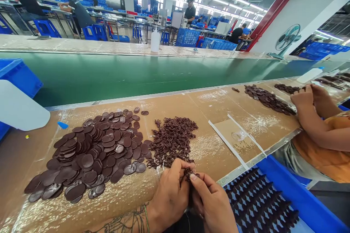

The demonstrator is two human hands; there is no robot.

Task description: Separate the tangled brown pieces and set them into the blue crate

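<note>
Both your hands are closed on a small dark brown piece (188,174), pinching it at the fingertips, with your right hand (210,204) and left hand (171,193) about equally near. Your fingers hide most of it, so its long axis is hard to tell. A heap of like pieces (172,142) lies just ahead of your hands, oval brown discs (87,153) beyond your left hand, and a blue tray (300,196) beside your right.

The head-worn camera faces forward and down, seemingly close above the hands (188,193) at a workbench (218,105).
</note>
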